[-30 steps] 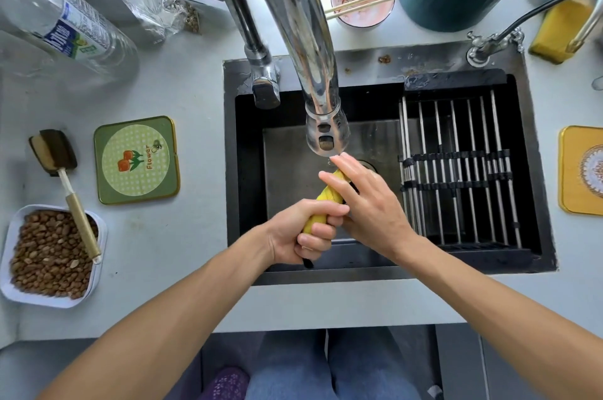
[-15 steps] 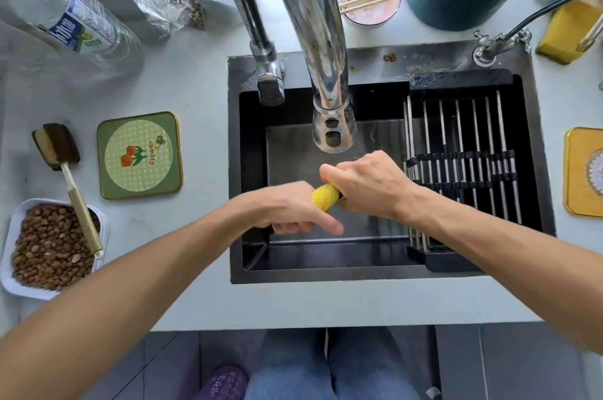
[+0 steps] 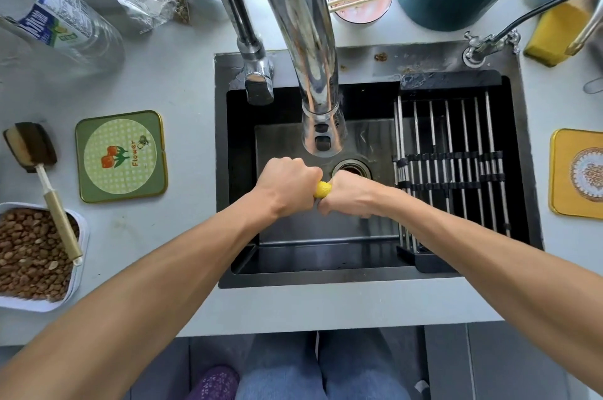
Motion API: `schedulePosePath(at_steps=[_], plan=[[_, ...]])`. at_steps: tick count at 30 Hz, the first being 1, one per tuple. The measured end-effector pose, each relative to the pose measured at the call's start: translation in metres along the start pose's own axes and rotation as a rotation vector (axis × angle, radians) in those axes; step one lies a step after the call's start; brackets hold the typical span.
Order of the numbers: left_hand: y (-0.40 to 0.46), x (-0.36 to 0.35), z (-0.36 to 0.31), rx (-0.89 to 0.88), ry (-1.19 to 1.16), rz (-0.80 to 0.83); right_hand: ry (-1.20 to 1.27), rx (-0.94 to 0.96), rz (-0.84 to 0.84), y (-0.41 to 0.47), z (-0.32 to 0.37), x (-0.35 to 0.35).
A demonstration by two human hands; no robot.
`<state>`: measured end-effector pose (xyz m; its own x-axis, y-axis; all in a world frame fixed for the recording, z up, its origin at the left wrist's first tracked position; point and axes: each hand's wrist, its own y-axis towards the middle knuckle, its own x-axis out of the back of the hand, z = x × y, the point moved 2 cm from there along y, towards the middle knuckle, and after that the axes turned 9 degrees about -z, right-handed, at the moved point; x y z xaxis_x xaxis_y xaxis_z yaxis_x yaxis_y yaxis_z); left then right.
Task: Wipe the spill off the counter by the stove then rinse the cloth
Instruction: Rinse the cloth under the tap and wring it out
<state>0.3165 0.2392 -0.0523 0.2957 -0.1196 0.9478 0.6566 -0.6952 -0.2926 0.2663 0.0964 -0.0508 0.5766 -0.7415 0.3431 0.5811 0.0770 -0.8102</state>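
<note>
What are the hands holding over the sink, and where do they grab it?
Both hands grip one yellow cloth, rolled up tight. The left hand holds one end, the right hand the other. Only a small yellow bit shows between them, above the sink.

Yellow cloth (image 3: 322, 190), black sink (image 3: 528, 204)

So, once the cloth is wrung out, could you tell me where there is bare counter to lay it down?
Bare counter lies between the green coaster and the sink, and along the front edge below the sink. The left side is crowded by the bottle, brush and tray of nuts.
</note>
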Motion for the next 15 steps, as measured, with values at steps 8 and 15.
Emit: schedulePosePath(at_steps=[8,15], plan=[[0.0,0.002,0.002,-0.133,0.049,-0.081,0.365,-0.096,0.076,-0.005,-0.004,-0.016],[-0.004,0.004,0.005,-0.189,0.064,-0.064,0.576,-0.14,0.124,-0.009,-0.005,-0.032]])
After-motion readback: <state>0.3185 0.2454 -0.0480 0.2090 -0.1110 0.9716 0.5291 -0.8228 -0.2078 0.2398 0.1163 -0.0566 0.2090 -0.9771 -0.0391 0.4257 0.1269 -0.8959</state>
